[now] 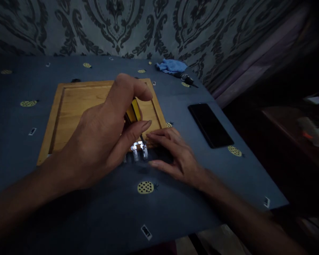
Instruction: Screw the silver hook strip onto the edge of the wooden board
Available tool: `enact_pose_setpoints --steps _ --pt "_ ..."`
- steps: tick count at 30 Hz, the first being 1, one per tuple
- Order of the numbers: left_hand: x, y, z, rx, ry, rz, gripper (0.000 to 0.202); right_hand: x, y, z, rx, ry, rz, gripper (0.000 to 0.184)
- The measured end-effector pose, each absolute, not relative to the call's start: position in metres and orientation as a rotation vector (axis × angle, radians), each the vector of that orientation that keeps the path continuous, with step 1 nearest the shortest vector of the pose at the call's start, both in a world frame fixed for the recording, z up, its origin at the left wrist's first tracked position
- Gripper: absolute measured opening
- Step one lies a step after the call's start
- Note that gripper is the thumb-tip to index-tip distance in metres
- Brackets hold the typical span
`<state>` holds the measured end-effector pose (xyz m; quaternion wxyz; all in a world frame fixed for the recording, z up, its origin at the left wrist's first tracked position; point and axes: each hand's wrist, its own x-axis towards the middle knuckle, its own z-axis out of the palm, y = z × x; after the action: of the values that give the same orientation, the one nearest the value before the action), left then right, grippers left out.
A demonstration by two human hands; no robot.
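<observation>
My left hand is closed round the yellow-and-black handle of a screwdriver. The screwdriver's thin shaft points down at a shiny metal hinge on the near edge of a wooden cabinet door. Whether the tip sits in a screw I cannot tell. Just right of the hinge, my right hand rests with fingers stretched along the door's near right corner and the thumb apart. It appears to grip nothing. Part of the door is hidden behind my left hand.
A black phone lies on the patterned blue tablecloth to the right. Farther back are a crumpled blue cloth and a dark item with a ring. A patterned curtain or wall covering stands behind the table.
</observation>
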<state>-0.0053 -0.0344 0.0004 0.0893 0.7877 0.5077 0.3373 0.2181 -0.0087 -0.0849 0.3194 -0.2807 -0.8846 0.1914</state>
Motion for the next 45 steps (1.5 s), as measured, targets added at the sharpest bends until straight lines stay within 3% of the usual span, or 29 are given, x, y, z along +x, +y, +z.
enact_pose_setpoints --steps 3,7,11,16,19,22,26,36,45 --pt "-0.004 -0.031 -0.002 2.393 1.414 1.036 0.026 0.215 -0.011 -0.076 -0.745 -2.148 0.536 0.039" --pt "0.010 -0.028 0.002 2.373 1.307 1.010 0.024 0.204 -0.015 -0.063 -0.707 -1.990 0.668 0.047" --pt "0.022 -0.030 0.006 2.319 1.246 0.943 0.023 0.201 -0.019 -0.054 -0.762 -1.967 0.663 0.043" --pt "0.011 -0.029 -0.004 2.274 1.227 0.822 0.061 0.209 -0.021 -0.060 -0.926 -1.775 0.741 0.039" --pt "0.002 -0.029 -0.018 2.459 1.351 0.507 0.065 0.213 -0.021 -0.065 -0.957 -1.634 0.887 0.035" --pt "0.001 -0.033 -0.030 2.495 1.449 0.199 0.062 0.214 -0.021 -0.067 -0.945 -1.542 0.975 0.024" --pt "0.006 -0.037 -0.038 2.446 1.516 0.062 0.057 0.213 -0.023 -0.069 -0.916 -1.510 1.026 0.016" --pt "0.009 -0.040 -0.046 2.440 1.577 0.062 0.039 0.210 -0.027 -0.066 -0.881 -1.532 1.034 0.014" --pt "0.011 -0.040 -0.049 2.468 1.587 0.110 0.036 0.210 -0.028 -0.066 -0.829 -1.539 1.074 0.009"
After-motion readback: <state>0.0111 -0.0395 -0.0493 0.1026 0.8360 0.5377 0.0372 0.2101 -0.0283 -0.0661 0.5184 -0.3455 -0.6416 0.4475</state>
